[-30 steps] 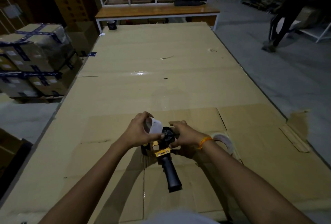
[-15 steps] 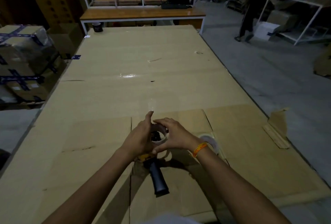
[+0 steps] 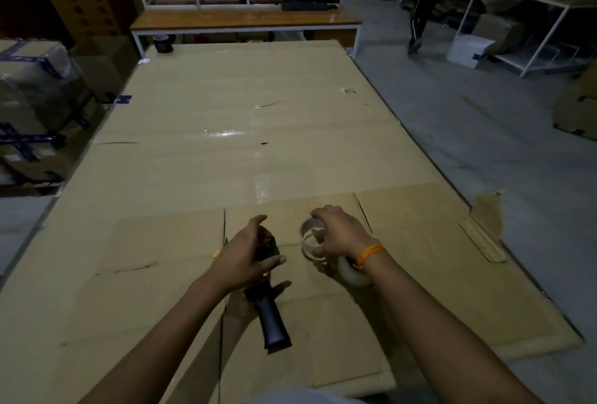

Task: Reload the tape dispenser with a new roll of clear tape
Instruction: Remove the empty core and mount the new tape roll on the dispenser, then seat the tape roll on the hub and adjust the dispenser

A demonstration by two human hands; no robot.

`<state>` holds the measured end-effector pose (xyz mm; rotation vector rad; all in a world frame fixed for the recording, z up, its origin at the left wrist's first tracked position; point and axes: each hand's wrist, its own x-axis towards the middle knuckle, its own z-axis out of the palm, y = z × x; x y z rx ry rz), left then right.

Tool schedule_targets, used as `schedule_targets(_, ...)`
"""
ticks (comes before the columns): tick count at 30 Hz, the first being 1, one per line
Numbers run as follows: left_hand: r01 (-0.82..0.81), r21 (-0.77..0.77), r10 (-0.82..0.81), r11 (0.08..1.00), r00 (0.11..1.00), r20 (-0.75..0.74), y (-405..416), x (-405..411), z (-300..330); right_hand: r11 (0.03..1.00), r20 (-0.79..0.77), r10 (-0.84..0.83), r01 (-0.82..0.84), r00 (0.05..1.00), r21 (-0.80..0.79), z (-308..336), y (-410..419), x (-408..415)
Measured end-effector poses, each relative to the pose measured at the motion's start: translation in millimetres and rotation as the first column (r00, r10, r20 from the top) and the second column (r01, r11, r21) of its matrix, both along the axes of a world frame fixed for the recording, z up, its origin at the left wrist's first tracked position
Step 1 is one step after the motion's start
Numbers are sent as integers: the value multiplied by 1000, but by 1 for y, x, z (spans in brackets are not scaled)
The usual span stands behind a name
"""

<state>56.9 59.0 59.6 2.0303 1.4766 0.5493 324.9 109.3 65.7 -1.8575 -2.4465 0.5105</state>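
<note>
the tape dispenser, a handheld black-handled gun with a dark head and a yellow trim, lies on the tan cardboard-covered table directly under the left hand, its grip pointing back toward the person.

head view: the left hand rests over the dispenser's head, fingers spread and thumb out, pressing it down rather than wrapped round it. just to the right of that hand, the right hand is curled round a thin, pale, nearly bare ring, which looks like the spent core. under the right wrist, touching the table, sits a fuller whitish roll of clear tape, partly hidden by the wrist and its orange wristband. whether the ring touches the table cannot be told.

the step in hand appears to be clearing the old core away. done well, it means setting the ring down to the far side of the right hand, well apart from the new roll, so the two are not confused, while the left hand pins the dispenser steady with its hub facing up.

no containers sit within reach; the wrapped cartons far off to the left are sealed, contents unseen.
</note>
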Motion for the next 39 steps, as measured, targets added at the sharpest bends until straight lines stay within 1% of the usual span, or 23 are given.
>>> schedule_targets(3, -62, -2, 62, 998, 998, 5, -5, -10, -7, 1000, 124, 20, -17, 992, -26, -10, 0, -2)
schedule_targets(6, -109, 13, 109, 994, 994, -3, -11, -18, -16, 999, 155, 27, -20, 988, -42, -16, 1, 0)
schedule_targets(11, -132, 17, 132, 991, 991, 5, -21, -29, -26, 998, 59, -19, 22, 998, -59, -14, 1, 6)
schedule_targets(14, -135, 57, 136, 989, 991, -12, -24, -29, -36, 991, -124, -101, 88, 987, -104, -6, -3, 18)
schedule_targets(16, -138, 77, 140, 987, 990, -20, -27, -28, -40, 981, -203, -157, 130, 967, -142, 2, -10, 30)
schedule_targets(19, -143, 52, 143, 988, 990, 3, -32, -28, -45, 969, -192, -193, 155, 962, -194, 9, -23, 50)
schedule_targets(21, -153, 30, 152, 988, 987, 44, -34, -29, -46, 955, -149, -213, 173, 966, -241, 9, -32, 63)
schedule_targets(24, -160, 45, 157, 986, 985, 71, -37, -28, -47, 937, -72, -222, 193, 972, -291, 6, -44, 75)
schedule_targets(26, -169, 65, 164, 983, 983, 80, -39, -27, -48, 935, -14, -209, 195, 978, -295, 2, -52, 77)
schedule_targets(28, -175, 103, 168, 979, 983, 73, -41, -27, -48, 949, 20, -172, 171, 985, -265, -3, -57, 77)
schedule_targets(31, -183, 163, 173, 970, 982, 76, -46, -27, -48, 956, -39, -203, 189, 978, -224, -9, -64, 78)
schedule_targets(34, -193, 190, 182, 963, 980, 76, -51, -30, -49, 959, -106, -223, 199, 969, -203, -3, -69, 80)
schedule_targets(39, -248, 194, 235, 949, 968, 88, -59, -33, -55, 970, -189, -173, 135, 967, -200, 11, -74, 90)
